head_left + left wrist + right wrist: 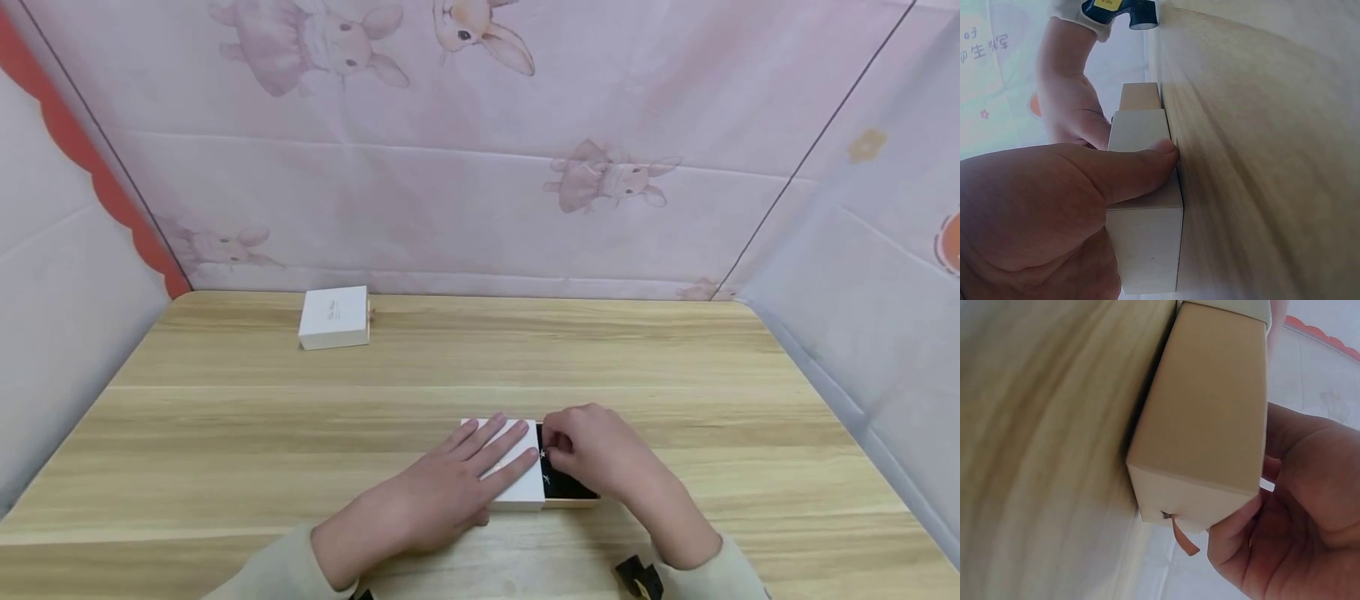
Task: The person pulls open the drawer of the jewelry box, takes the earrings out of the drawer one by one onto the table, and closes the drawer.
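A white jewellery box (513, 492) lies on the table in front of me, its pale peach drawer (1210, 400) slid partly out to the right. My left hand (457, 475) rests on the white cover with fingers straight and spread, its thumb laid along the near side. Inside the drawer is a black insert (558, 483) with small silvery star-like shapes. Over its far part is my right hand (600, 446), fingers curled and thumb close to the index finger; I cannot tell whether they pinch something. A ribbon tab (1185, 537) hangs from the drawer's end.
Another white box (334, 315), with lettering on top and a small tab at its right side, stands at the back left of the wooden table (262, 433). Fabric walls with rabbit prints (600, 179) enclose the back and sides.
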Available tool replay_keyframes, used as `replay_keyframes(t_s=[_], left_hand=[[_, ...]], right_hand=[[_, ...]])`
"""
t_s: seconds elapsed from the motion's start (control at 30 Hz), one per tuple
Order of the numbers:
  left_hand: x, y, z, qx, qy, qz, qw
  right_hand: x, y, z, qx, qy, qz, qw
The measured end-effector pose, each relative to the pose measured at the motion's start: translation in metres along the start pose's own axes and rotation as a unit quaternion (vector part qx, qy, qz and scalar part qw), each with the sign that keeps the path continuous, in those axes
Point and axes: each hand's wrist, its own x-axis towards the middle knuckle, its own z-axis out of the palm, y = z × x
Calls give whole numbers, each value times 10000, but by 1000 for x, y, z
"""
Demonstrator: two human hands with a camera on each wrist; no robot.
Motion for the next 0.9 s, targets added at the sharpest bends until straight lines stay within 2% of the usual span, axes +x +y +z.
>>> replay_keyframes(t_s=[0.23,0.57,0.9], left_hand=[[0,1,0,-48,-43,-22,10000],[1,1,0,-84,-47,-34,9999],[1,0,-2,-219,-148,-51,9996]], right_hand=[[0,3,1,141,-73,-37,9999],[-2,10,-2,652,-287,-160,9973],[-3,15,-18,1268,-403,-458,9900]])
